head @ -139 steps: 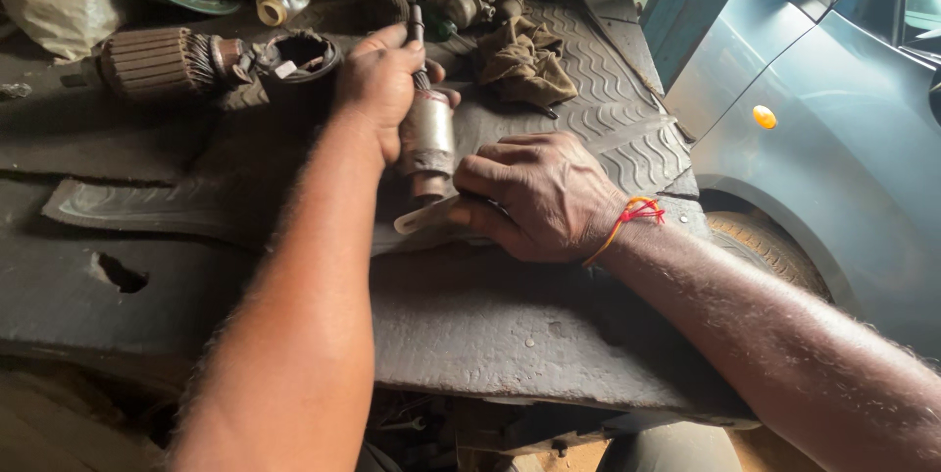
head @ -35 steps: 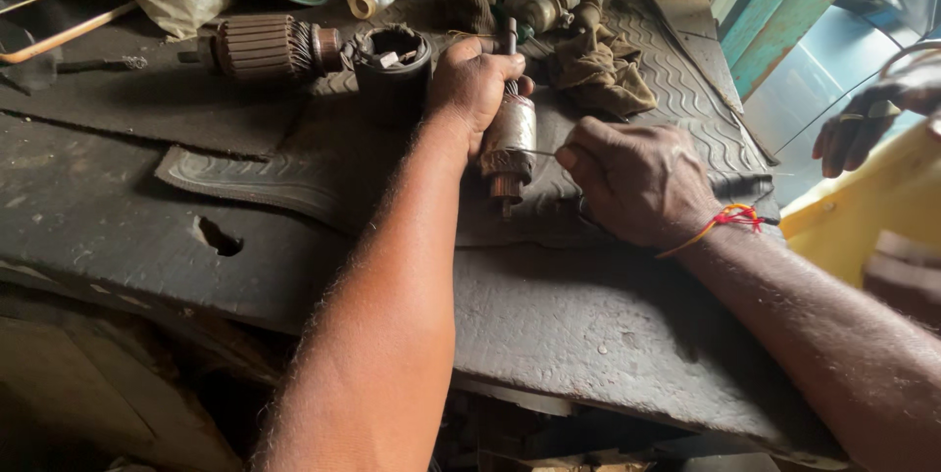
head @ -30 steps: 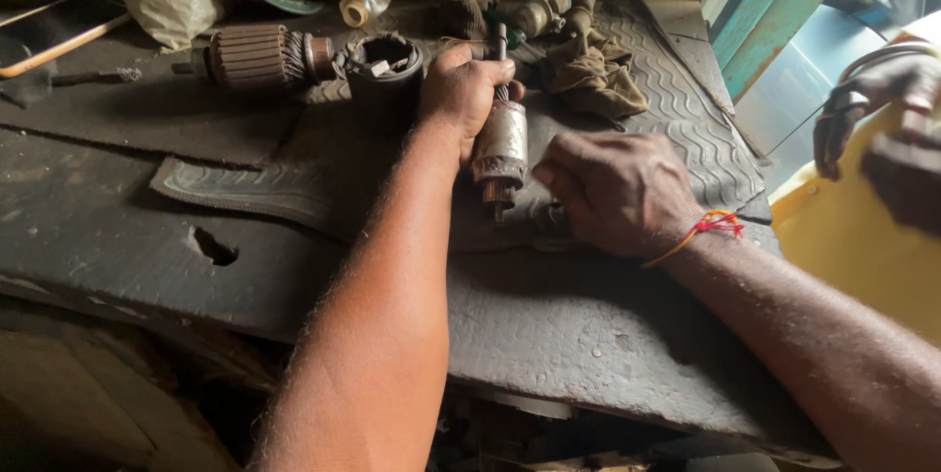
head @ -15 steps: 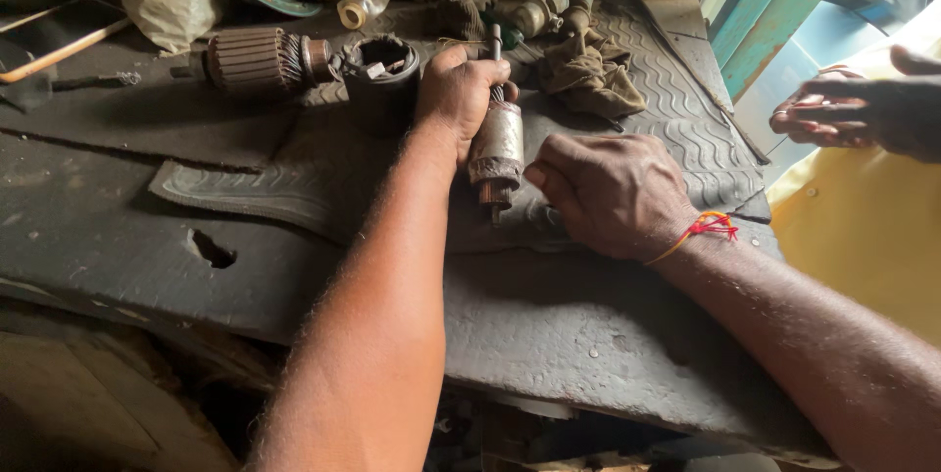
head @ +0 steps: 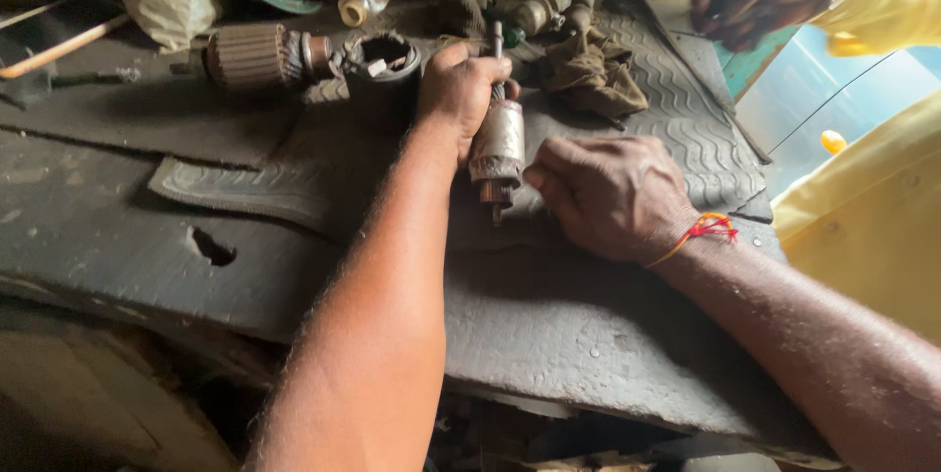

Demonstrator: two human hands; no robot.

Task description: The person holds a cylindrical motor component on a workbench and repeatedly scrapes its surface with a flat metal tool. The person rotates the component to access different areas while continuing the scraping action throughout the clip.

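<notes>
My left hand (head: 457,90) grips the upper part of a rusty cylindrical motor armature (head: 498,144), held upright with its shaft end resting on the black rubber mat (head: 588,335). My right hand (head: 610,196), with a red thread at the wrist, is closed beside the armature's lower end, fingers touching near its bottom shaft. Whatever those fingers hold is hidden from me.
A second armature (head: 250,55) and a round metal housing (head: 384,60) lie behind my left hand. A dirty rag (head: 593,80) and several metal parts crowd the back. Another person in a yellow sleeve (head: 882,1) reaches in at the upper right. The bench has a hole (head: 211,247).
The other person's hand moved from the right edge up to the top right. My hands and the armature have stayed in nearly the same place.
</notes>
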